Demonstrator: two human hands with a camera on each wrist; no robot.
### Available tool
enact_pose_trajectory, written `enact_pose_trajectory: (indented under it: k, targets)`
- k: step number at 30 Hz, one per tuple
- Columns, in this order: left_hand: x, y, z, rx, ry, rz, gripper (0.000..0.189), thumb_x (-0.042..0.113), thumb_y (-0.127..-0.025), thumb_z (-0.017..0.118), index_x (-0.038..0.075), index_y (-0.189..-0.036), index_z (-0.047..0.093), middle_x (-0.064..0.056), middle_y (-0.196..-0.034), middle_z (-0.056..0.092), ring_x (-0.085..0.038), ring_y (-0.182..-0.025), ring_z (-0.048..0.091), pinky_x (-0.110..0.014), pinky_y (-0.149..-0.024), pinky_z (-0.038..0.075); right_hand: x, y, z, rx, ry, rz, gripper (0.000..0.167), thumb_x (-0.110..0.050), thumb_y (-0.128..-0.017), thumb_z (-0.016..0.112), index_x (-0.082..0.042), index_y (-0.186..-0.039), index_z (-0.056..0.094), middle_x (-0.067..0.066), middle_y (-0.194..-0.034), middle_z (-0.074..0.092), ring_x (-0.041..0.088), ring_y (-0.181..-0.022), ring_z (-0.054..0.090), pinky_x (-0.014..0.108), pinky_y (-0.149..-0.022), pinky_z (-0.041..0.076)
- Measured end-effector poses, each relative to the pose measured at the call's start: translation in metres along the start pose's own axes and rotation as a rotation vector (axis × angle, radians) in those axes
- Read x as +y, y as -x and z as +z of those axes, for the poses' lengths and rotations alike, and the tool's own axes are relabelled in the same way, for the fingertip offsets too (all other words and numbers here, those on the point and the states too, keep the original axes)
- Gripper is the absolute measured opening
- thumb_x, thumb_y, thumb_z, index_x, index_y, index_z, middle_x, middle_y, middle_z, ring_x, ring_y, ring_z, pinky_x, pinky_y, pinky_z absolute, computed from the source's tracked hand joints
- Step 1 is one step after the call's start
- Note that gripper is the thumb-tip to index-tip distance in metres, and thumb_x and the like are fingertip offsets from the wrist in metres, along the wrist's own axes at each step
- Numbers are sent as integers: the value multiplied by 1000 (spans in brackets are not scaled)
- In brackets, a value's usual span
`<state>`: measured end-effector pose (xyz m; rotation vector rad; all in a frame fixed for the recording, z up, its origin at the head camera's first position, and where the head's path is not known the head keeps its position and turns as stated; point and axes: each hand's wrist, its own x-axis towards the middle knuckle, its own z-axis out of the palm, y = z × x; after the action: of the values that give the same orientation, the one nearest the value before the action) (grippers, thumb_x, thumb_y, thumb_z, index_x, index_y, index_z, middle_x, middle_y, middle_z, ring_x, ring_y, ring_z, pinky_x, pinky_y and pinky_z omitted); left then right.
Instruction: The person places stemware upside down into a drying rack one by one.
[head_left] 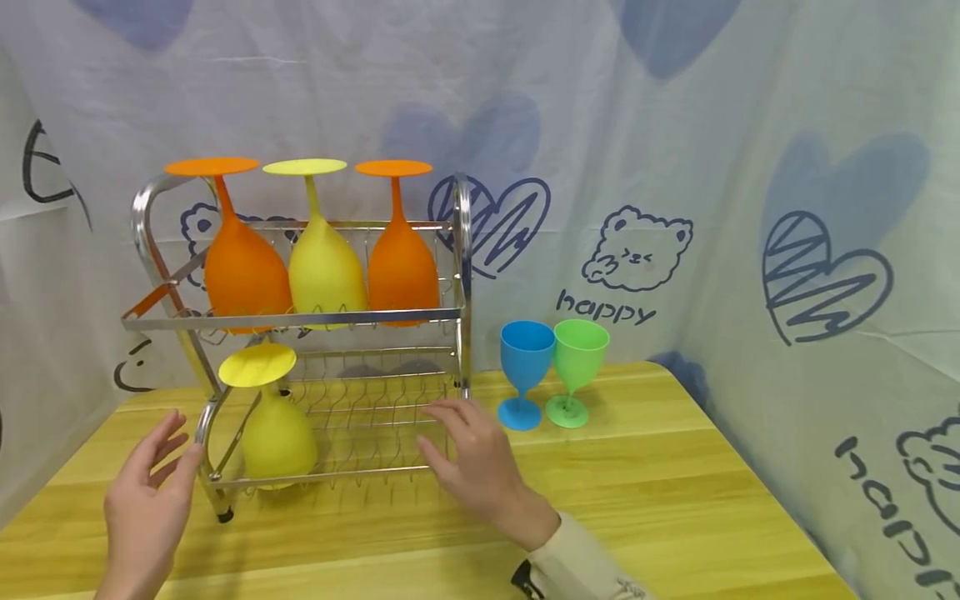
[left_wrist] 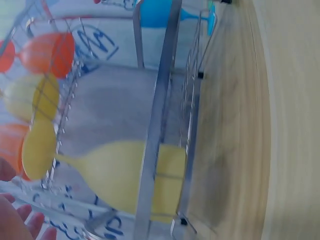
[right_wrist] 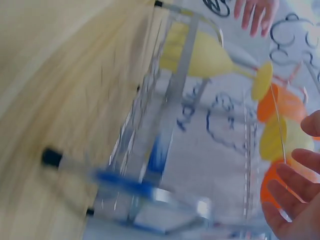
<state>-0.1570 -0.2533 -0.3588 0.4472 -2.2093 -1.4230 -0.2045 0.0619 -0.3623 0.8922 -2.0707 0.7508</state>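
A two-tier metal dish rack (head_left: 360, 317) stands on the wooden table. One yellow goblet (head_left: 279, 437) is upside down at the left of its lower tier. Up on the top tier, an orange goblet (head_left: 247, 271), a yellow goblet (head_left: 326, 265) and another orange goblet (head_left: 402, 265) stand inverted in a row. My left hand (head_left: 147, 500) is beside the rack's left end, fingers loosely bent and holding nothing. Near the right end of the lower tier, my right hand (head_left: 480, 462) holds nothing, its fingers extended toward the rack.
A blue goblet (head_left: 527, 358) and a green goblet (head_left: 580, 358) stand upright, side by side, on the table (head_left: 675, 492) right of the rack. A patterned cloth (head_left: 660, 142) hangs behind and along the sides.
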Motion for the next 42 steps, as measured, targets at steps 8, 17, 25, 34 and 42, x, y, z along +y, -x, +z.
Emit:
enact_pose_trajectory:
  k: [8,17,25,34,42]
  targets:
    - [15,29,19,128,112,290,30,-7,-93,56,-8,-123,58,13,-108,53,0,-101,50,-7,-86,42,48,7,-32,204,42,61,34,-4,-80,74,7,-109,61,16,-98,65,30,-89,60,38,-71,53]
    - [10,45,41,-309,86,431,45,8,-97,58,2,-140,45,-7,-137,49,6,-112,46,-6,-88,40,107,14,-55,344,143,315,49,-5,-77,78,9,-118,55,25,-110,56,39,-100,51,51,-81,48]
    - [13,48,54,-404,107,419,50,15,-96,61,5,-142,44,-6,-139,48,2,-115,47,-10,-91,41,155,23,-65,246,151,686,82,-22,-79,80,9,-140,35,30,-134,41,44,-123,38,55,-102,35]
    - [19,47,57,-456,65,361,55,23,-95,64,7,-144,43,-10,-139,48,-15,-121,48,-21,-97,43,186,24,-62,57,-165,989,112,-30,-82,77,1,-152,-4,29,-155,9,44,-141,14,54,-115,15]
    - [20,45,57,-476,59,355,58,25,-93,66,6,-143,43,-14,-139,49,-33,-123,47,-58,-101,38,200,29,-57,49,-286,1055,117,-24,-83,77,-3,-151,-16,33,-149,25,44,-135,29,52,-113,23]
